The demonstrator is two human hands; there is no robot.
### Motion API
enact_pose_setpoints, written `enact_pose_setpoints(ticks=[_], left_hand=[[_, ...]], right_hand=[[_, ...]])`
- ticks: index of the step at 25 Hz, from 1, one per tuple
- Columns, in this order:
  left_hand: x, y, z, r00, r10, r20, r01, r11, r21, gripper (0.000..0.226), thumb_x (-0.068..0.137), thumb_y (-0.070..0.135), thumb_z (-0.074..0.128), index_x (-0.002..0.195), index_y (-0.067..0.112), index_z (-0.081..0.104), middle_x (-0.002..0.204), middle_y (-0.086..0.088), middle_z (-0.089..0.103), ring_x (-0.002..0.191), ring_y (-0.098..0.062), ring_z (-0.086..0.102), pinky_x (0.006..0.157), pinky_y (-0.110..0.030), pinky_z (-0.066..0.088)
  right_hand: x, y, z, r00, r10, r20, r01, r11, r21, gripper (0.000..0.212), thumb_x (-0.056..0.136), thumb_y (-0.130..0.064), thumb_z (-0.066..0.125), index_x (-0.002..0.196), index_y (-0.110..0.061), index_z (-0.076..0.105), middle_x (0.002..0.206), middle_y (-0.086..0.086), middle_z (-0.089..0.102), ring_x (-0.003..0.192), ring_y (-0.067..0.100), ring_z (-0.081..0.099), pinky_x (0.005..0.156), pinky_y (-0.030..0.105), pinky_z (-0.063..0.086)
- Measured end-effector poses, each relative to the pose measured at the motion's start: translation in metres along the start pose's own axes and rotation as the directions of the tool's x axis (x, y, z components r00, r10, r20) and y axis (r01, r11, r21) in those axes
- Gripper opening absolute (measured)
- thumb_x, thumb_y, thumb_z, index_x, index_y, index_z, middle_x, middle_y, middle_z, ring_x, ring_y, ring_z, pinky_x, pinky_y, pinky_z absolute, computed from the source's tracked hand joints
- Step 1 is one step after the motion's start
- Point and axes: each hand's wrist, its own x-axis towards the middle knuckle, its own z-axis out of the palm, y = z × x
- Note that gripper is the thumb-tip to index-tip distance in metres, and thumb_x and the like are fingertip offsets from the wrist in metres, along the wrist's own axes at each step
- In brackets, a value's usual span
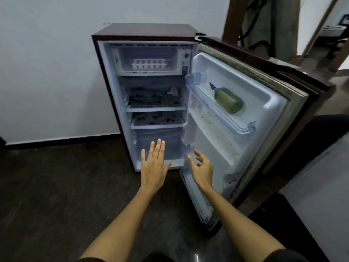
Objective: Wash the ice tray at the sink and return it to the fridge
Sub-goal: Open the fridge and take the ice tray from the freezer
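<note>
the fridge (143, 33) is seen standing on the floor with its door (236, 103) swung wide to the right. the ice tray (149, 63) is seen lying flat in the freezer compartment (149, 71) at the very top, well above both hands. the left hand (153, 167) is held flat, fingers straight and close together, nothing gripped; it is seen in front of the bottom drawer (158, 138), contact cannot be told. the right hand (203, 168) is held loosely spread near the lower door edge, nothing pinched. whether the tray is already washed cannot be told from this view; the step is judged to be the reach for the tray or the closing of the fridge. if the tray is to be fetched, both hands should be raised to the top compartment, and the tray should be gripped at its front edge and slid straight out, kept level in case water or ice is held. a green bottle (229, 100) is seen lying on its side on the door shelf (222, 118); the door should be moved gently so the bottle is not rolled. patterned mats (154, 100) are seen on the middle shelves.
</note>
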Motion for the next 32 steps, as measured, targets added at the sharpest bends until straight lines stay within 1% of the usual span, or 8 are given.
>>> enact_pose_setpoints(ticks=[4,7,11,17,23,26,30,32], left_hand=[[0.045,-0.040,-0.004,0.993,-0.120,-0.005,0.120,0.992,-0.033,0.079,0.080,0.037,0.071,0.144,0.007,0.035,0.148,-0.010,0.039,0.137,-0.028,0.035,0.109,-0.051,0.023],[0.103,-0.076,0.001,0.977,-0.212,0.024,0.213,0.970,-0.116,0.074,0.093,0.040,0.052,0.149,0.012,0.013,0.158,-0.004,0.013,0.146,-0.021,0.009,0.117,-0.041,0.007],[0.201,-0.132,0.020,0.970,-0.243,0.022,0.242,0.947,-0.210,0.074,0.096,0.042,0.044,0.150,0.015,0.002,0.160,-0.001,0.002,0.147,-0.018,0.000,0.118,-0.035,0.001],[0.338,-0.204,0.049,0.966,-0.257,0.027,0.252,0.918,-0.305,0.075,0.096,0.042,0.045,0.151,0.013,0.002,0.160,-0.002,0.005,0.147,-0.018,0.005,0.118,-0.033,0.005],[0.448,-0.236,0.080,0.936,-0.345,0.065,0.334,0.820,-0.465,0.074,0.095,0.041,0.048,0.150,0.008,0.011,0.158,-0.009,0.016,0.141,-0.026,0.025,0.112,-0.040,0.028],[0.501,-0.246,0.097,0.941,-0.333,0.066,0.314,0.778,-0.544,0.078,0.094,0.040,0.051,0.150,0.005,0.010,0.157,-0.012,0.018,0.142,-0.026,0.025,0.114,-0.038,0.027],[0.560,-0.258,0.117,0.933,-0.341,0.110,0.336,0.722,-0.605,0.083,0.094,0.042,0.050,0.150,0.005,0.002,0.159,-0.011,0.011,0.145,-0.025,0.016,0.117,-0.033,0.017],[0.582,-0.264,0.122,0.915,-0.378,0.138,0.369,0.653,-0.661,0.084,0.093,0.043,0.051,0.150,0.003,0.003,0.157,-0.012,0.016,0.141,-0.029,0.025,0.116,-0.035,0.021]], right_hand=[[0.052,-0.045,0.054,0.992,-0.097,0.078,0.094,0.995,0.035,0.045,0.088,-0.028,0.064,0.129,-0.010,0.056,0.128,0.007,0.060,0.115,0.018,0.057,0.097,0.035,0.048],[0.107,-0.074,0.099,0.986,-0.136,0.095,0.131,0.990,0.059,0.046,0.089,-0.029,0.063,0.131,-0.011,0.054,0.130,0.005,0.058,0.117,0.018,0.055,0.097,0.032,0.047],[0.199,-0.109,0.163,0.984,-0.144,0.106,0.137,0.988,0.075,0.049,0.090,-0.031,0.061,0.135,-0.013,0.049,0.135,0.003,0.054,0.120,0.018,0.052,0.098,0.031,0.046],[0.322,-0.150,0.231,0.985,-0.161,0.054,0.160,0.987,0.033,0.053,0.090,-0.033,0.061,0.137,-0.013,0.047,0.137,0.003,0.053,0.121,0.019,0.051,0.100,0.035,0.045],[0.433,-0.165,0.263,0.985,-0.170,0.017,0.171,0.985,-0.038,0.056,0.090,-0.031,0.061,0.137,-0.005,0.045,0.138,0.010,0.051,0.125,0.023,0.050,0.104,0.036,0.042],[0.489,-0.170,0.278,0.988,-0.141,0.070,0.145,0.987,-0.063,0.061,0.093,-0.032,0.057,0.143,-0.006,0.035,0.146,0.009,0.042,0.132,0.024,0.040,0.109,0.034,0.034],[0.554,-0.166,0.293,0.981,-0.175,0.087,0.187,0.971,-0.147,0.057,0.096,-0.037,0.049,0.142,-0.007,0.035,0.143,0.011,0.044,0.127,0.028,0.045,0.103,0.037,0.037],[0.577,-0.163,0.299,0.984,-0.156,0.087,0.168,0.973,-0.159,0.060,0.097,-0.037,0.045,0.145,-0.005,0.029,0.146,0.013,0.040,0.130,0.028,0.042,0.105,0.037,0.035]])
